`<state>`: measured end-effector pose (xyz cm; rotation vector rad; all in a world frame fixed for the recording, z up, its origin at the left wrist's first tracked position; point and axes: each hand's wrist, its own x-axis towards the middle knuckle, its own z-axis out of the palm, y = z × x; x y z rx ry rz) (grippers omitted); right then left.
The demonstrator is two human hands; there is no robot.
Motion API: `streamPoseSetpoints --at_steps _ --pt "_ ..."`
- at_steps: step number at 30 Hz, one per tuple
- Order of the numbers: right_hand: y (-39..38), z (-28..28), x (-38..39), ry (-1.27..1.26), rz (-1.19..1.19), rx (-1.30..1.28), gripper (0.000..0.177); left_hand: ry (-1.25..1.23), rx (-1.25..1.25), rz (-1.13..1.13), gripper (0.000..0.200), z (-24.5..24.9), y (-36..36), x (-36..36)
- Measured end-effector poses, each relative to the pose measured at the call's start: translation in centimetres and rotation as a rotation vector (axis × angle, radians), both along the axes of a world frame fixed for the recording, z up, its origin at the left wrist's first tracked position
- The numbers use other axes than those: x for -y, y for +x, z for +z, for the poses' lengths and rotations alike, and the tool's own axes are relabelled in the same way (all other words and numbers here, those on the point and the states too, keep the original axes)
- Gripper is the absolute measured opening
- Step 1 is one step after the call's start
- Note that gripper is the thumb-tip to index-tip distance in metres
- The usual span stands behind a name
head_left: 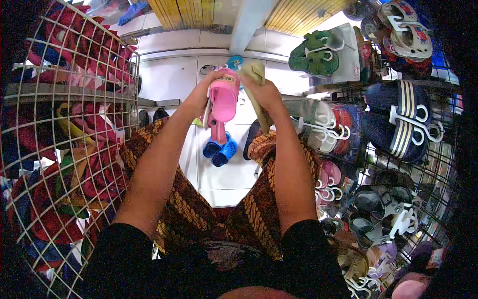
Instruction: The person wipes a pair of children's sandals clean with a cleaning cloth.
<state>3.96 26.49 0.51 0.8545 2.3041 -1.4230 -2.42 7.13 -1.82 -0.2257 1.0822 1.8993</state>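
My left hand (211,83) grips a pink clog (224,102) near its toe end, which has a face-like pattern on it. Another pink shoe part hangs just below that clog. In my right hand (267,94) is a khaki cloth (255,74), bunched at the top and trailing down along the wrist. The cloth is close to the clog's right side. On the white tiles beneath my hands lies a pair of blue clogs (220,150) with holes in them. A teal item (234,62) shows behind the hands, partly hidden.
A wire grid (74,119) with red items behind it stands at my left. On racks to the right hang green sandals (314,53), navy striped slides (398,119) and grey sandals (382,202) on white hangers. A pale post (251,27) rises ahead.
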Motion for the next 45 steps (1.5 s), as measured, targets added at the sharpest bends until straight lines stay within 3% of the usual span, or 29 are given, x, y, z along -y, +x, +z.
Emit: streamPoseSetpoints --at_steps 3,5,8,12,13,16,18,20,21,24,28,31,34,39,44,45 --pt "0.3 -0.7 0.0 -0.091 0.089 0.032 0.072 0.021 -0.005 0.103 0.039 0.0 0.0 -0.3" --pt "0.8 1.5 1.0 -0.226 0.069 0.053 0.076 0.025 0.014 0.031 0.041 -0.2 -0.6 0.3" --pt "-0.4 -2.1 -0.8 0.041 0.100 0.066 0.078 -0.042 -0.094 -0.013 0.041 0.5 0.1 0.2" --pt "-0.1 -2.6 -1.3 -0.115 0.098 0.057 0.070 0.072 -0.071 0.012 0.041 0.2 -0.2 -0.1" --pt "0.3 -1.1 -0.7 -0.125 0.200 -0.002 0.065 0.073 0.004 0.012 0.041 -0.1 -0.7 0.4" --pt "0.3 -0.2 -0.3 -0.147 0.202 0.002 0.065 -0.023 -0.040 0.078 0.040 1.1 -0.6 0.4" --pt "0.2 -1.4 -0.6 -0.161 0.149 -0.061 0.064 0.056 -0.018 0.017 0.039 -0.1 -0.8 0.6" --pt "0.3 -1.8 -0.6 -0.160 0.085 0.010 0.061 0.090 -0.077 0.019 0.039 1.0 -0.5 0.5" --pt "0.1 -1.9 -0.8 -0.109 0.197 0.026 0.060 0.039 -0.091 0.043 0.039 1.0 -0.7 0.5" --pt "-0.2 -3.6 -1.0 -0.023 0.191 0.086 0.059 -0.057 -0.115 0.054 0.040 1.1 -0.7 0.6" --pt "-0.1 0.0 -0.2 -0.065 0.108 0.032 0.053 -0.030 -0.139 0.016 0.041 1.3 -0.4 0.4" --pt "-0.3 -2.4 0.2 -0.030 0.036 -0.302 0.054 0.000 -0.122 -0.006 0.042 0.6 -0.7 0.3" --pt "-0.2 -2.7 0.2 -0.004 -0.049 -0.340 0.059 0.010 -0.063 -0.043 0.042 0.4 -0.8 0.3" --pt "0.2 -1.4 0.5 -0.092 0.053 -0.327 0.057 0.012 -0.045 -0.059 0.045 -1.7 -1.3 0.5" --pt "0.3 -0.1 0.8 -0.157 0.057 -0.372 0.054 0.025 -0.173 -0.087 0.050 -0.4 -0.5 0.5" --pt "0.1 0.1 0.6 -0.150 0.035 -0.353 0.054 0.008 -0.094 -0.063 0.044 0.0 -0.2 0.3"
